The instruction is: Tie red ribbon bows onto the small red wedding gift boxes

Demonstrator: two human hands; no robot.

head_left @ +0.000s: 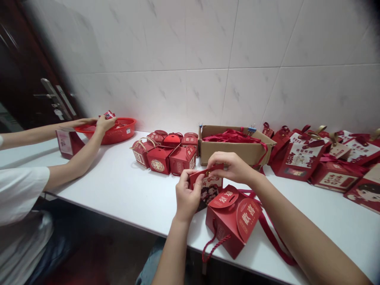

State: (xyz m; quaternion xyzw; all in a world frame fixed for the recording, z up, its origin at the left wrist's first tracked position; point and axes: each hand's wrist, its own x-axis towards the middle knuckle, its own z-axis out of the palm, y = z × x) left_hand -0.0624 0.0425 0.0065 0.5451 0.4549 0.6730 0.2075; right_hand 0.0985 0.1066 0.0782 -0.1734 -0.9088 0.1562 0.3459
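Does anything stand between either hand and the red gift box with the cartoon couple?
Nothing visible: the left hand grips the red gift box, the right hand is at its top. The rope-handled box sits beside it.

A dark door (22, 51) stands beside a tiled wall (178, 47).

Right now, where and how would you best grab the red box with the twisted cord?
I'd press the red box between two opposite side walls, coming from the near side, since it sits by the table's front edge. Those walls look flat; the twisted cord droops down one side, and the folded lid flaps might open if pulled.
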